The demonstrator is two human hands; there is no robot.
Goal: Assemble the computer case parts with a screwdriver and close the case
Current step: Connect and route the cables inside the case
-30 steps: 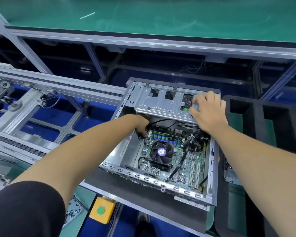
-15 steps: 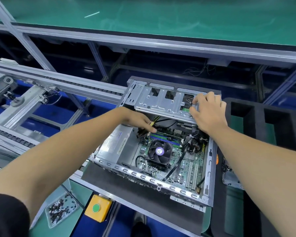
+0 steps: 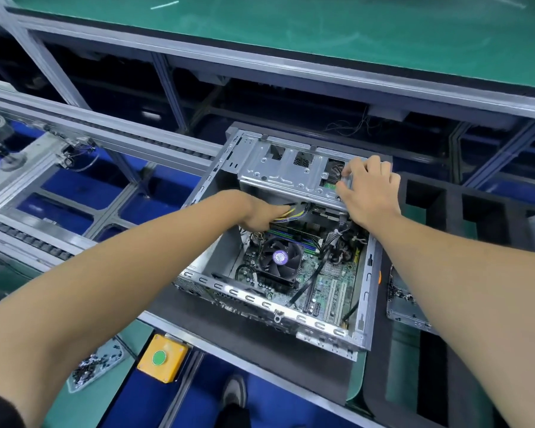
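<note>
Presently, one open computer case [image 3: 278,307], lying on its side on a dark foam pad [image 3: 179,307] at the edge of a conveyor line, side panel absent.

Item: left hand [image 3: 258,214], reaching down inside the case under the drive cage [image 3: 291,171]; fingers curled about a bundle of yellow and black power cables [image 3: 294,211]. The bundle runs away from this hand toward the right, its long axis roughly level and parallel to the cage's front edge, just above the memory slots.

Item: right hand [image 3: 369,193], resting on the cage's right end, fingertips [image 3: 346,171] bent over the edge of a cutout, apparently steadying or holding the cage; whether it truly pinches the metal cannot be told.

Relation governing the next move, as a judgement: the cable's free run lies between the two hands, nearer the left; the cage sits directly above it, so clearance is tight.

Item: CPU fan [image 3: 280,259], below and nearer the person than the left hand, on the green motherboard [image 3: 331,276].

Surroundings: yellow box with green button [image 3: 162,357] and a tray of screws [image 3: 90,366] well short of the hands, to the left; black foam compartments [image 3: 445,211] beyond the right forearm; green belt [image 3: 291,29] far behind. No screwdriver seen.
</note>
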